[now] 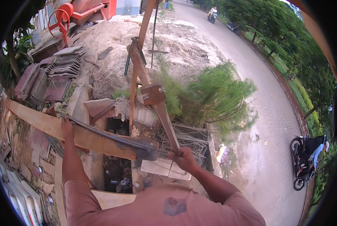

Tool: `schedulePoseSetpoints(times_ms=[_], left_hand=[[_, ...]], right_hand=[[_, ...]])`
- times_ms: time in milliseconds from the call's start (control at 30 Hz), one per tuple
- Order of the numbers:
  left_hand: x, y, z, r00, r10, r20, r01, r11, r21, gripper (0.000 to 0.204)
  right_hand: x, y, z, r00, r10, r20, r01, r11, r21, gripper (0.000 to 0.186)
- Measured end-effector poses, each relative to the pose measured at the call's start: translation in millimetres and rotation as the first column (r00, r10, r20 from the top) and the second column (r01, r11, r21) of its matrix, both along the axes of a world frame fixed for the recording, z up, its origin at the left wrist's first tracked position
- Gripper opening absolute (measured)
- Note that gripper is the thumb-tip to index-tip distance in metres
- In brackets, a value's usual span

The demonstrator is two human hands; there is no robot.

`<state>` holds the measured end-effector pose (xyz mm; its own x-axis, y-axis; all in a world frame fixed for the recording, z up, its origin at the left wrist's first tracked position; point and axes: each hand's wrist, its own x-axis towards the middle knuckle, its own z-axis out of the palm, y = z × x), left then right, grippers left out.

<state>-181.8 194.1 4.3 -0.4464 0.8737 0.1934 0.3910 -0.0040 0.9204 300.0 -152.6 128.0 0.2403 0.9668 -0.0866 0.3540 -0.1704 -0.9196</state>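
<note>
A long wooden plank (37, 115) slants across in front of me from far left to the middle. Along it lies a dark metal bar (106, 135), which ends at a grey metal block (147, 152) on the plank's right end. My left hand (67, 130) is closed around the bar's left end, above the plank. My right hand (185, 159) is closed on the lower end of a hammer's handle. The hammer (152, 94) is raised, its rusty brown head pointing away from me, apart from the block.
Below the plank lies an open drain (117, 175) with debris. Bent metal rods (189, 137) are piled beside a green bush (217, 94). Cutters (128, 60) hang on a wooden post. Stacked roof tiles (65, 64) stand far left; a motorcycle (303, 162) is on the paved road.
</note>
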Motion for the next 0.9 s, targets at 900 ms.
schedulePoseSetpoints(times_ms=[900], left_hand=[[-41, -71, 28, 0.681, -0.087, -0.727, -0.127, 0.964, -0.234, 0.023]], right_hand=[[14, 35, -88, 1.0, -0.003, -0.009, 0.0, 0.976, -0.217, 0.03]])
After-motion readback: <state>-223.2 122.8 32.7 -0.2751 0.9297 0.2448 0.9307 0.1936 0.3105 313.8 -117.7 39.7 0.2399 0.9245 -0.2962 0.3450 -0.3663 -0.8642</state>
